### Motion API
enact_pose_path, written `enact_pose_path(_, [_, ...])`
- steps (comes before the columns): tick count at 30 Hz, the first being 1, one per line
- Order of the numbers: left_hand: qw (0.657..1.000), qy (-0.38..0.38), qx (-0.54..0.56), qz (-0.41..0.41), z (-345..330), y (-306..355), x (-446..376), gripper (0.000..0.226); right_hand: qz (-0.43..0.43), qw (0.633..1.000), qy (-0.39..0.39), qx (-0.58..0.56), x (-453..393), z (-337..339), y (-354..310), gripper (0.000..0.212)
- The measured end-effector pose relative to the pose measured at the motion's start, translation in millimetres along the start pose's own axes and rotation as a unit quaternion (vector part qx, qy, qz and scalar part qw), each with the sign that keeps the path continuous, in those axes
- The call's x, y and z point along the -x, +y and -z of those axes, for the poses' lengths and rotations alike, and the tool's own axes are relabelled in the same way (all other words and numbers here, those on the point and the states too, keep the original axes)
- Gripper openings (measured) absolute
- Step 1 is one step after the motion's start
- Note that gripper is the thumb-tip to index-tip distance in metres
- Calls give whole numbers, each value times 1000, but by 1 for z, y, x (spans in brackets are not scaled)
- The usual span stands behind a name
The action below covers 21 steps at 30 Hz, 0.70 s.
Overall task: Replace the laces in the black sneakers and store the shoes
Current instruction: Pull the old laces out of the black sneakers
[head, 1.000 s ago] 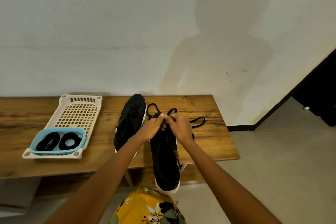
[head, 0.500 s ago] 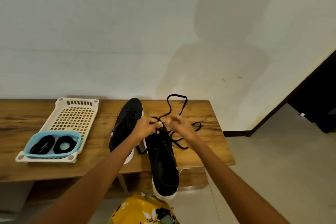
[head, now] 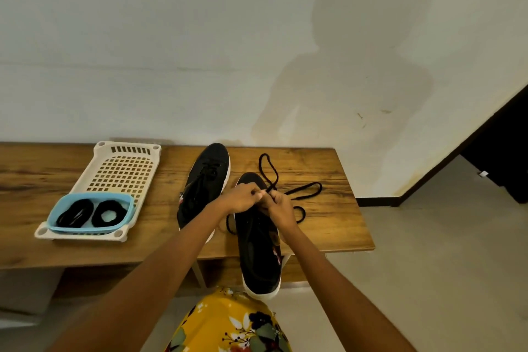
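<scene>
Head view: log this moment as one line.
stage: lacing | both hands: left hand, right hand pinch black lace over near sneaker | other sneaker: laced, on bench

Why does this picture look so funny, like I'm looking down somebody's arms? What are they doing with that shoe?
The camera sits on a person's head and looks down, so you see their own two arms reaching forward. No machine here, just hands.

The left hand and right hand meet over a black sneaker and pinch its black lace; loose loops of it lie on the wooden table. The heel of that sneaker hangs over the table's near edge.

A second black sneaker lies beside it, with a lace in it. To the left is a cream plastic tray, and on its near end a small blue basket holds two coiled black laces. The yellow flowery cloth is the person's clothing.
</scene>
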<state>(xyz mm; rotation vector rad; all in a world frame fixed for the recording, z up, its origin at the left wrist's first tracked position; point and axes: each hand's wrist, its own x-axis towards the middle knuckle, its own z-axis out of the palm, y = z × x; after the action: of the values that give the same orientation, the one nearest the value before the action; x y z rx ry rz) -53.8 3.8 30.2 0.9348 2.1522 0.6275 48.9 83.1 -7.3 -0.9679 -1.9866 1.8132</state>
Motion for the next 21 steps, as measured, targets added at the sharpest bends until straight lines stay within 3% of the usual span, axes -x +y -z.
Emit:
enact_pose_path(3, [1000,20,-13,14,-5,-15,4,25,-34,996,16,-85,-2,3,-5,19])
enact_pose_path(7, [998,61,16,21,-5,-20,6,16,-21,981,95,-167,-16,20,-36,25])
enact_pose_path(12, [995,94,9,25,-9,-22,7,16,18,934,193,-300,-27,68,-101,13])
enact_pose_path(16, [993,98,-70,1,-13,-20,10,41,43,945,202,-255,-29,93,-115,15])
enact_pose_path(21, [971,137,-194,-4,-19,-8,7,21,-35,981,157,-108,-22,70,-66,19])
